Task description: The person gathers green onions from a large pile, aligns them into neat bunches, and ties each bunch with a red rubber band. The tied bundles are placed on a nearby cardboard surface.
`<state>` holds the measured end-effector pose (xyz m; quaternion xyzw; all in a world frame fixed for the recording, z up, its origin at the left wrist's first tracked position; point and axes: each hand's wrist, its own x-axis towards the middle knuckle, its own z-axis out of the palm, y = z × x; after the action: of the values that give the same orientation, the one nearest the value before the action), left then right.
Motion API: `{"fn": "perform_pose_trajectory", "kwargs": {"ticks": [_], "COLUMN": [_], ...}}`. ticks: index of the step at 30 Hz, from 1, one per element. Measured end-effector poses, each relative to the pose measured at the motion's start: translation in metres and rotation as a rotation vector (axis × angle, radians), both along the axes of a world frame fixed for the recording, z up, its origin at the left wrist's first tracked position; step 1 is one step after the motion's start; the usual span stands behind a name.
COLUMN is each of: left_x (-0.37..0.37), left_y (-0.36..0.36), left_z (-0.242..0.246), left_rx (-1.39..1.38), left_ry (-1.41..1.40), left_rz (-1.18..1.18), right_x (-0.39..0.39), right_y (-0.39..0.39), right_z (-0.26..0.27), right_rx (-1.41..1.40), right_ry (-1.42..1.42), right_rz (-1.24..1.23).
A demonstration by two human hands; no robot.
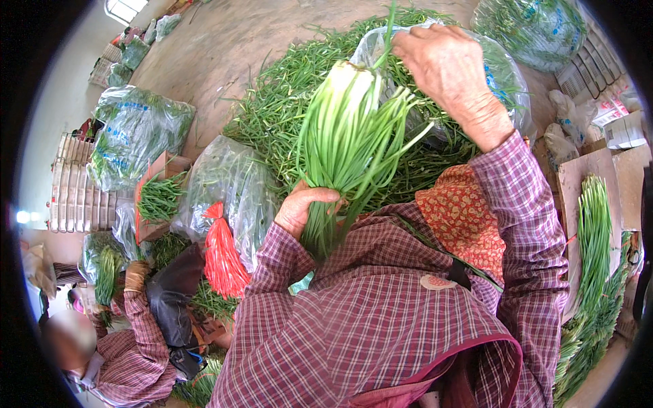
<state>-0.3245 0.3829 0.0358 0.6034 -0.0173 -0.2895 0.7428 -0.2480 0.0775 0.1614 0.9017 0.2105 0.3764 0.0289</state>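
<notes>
A thick bunch of garlic chives stands white ends up in front of my body, its leaves bending over at the sides. My left hand wraps around the lower, leafy part, thumb across the front. Beside the pale cut ends, my right hand pinches a single green stalk between thumb and fingers. Some looser stalks splay out on the bunch's right side. Behind it spreads a heap of loose green leaves, and a clear plastic bag lies under and beyond my right hand.
Red plastic ties hang at my left, against a filled clear bag. A co-worker sits at lower left with a chive bunch. Tied chives lie on a board at right. Crates stand along the wall.
</notes>
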Motion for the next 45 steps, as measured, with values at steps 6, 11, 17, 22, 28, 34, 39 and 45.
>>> {"fn": "perform_pose_trajectory", "kwargs": {"ticks": [6, 11, 17, 22, 28, 34, 39, 45], "left_x": [-0.002, 0.003, 0.004, 0.007, 0.011, 0.01, 0.008, 0.008], "left_y": [0.01, 0.023, 0.029, 0.039, 0.051, 0.054, 0.056, 0.055], "left_z": [-0.004, -0.013, -0.014, -0.026, -0.046, -0.045, -0.045, -0.043], "left_rx": [-0.077, -0.205, -0.085, -0.076, -0.196, -0.222, -0.244, -0.205], "left_ry": [0.077, 0.057, -0.004, 0.008, 0.064, 0.12, 0.165, 0.129], "left_rz": [-0.01, -0.089, -0.126, -0.174, -0.223, -0.193, -0.128, -0.126], "right_x": [0.01, 0.002, 0.015, 0.017, 0.016, 0.007, 0.016, 0.025], "right_y": [-0.056, -0.064, -0.017, -0.001, -0.001, 0.011, -0.026, -0.061], "right_z": [0.029, 0.016, -0.005, 0.001, 0.0, -0.009, 0.002, 0.002], "right_rx": [0.193, -0.037, 0.424, 0.611, 0.681, 0.655, 0.525, 0.398], "right_ry": [-0.133, 0.382, 0.62, 1.115, 1.139, 1.363, 1.025, 0.584], "right_rz": [-0.089, -0.343, 0.519, 0.582, 0.621, 0.629, 0.457, 0.155]}}
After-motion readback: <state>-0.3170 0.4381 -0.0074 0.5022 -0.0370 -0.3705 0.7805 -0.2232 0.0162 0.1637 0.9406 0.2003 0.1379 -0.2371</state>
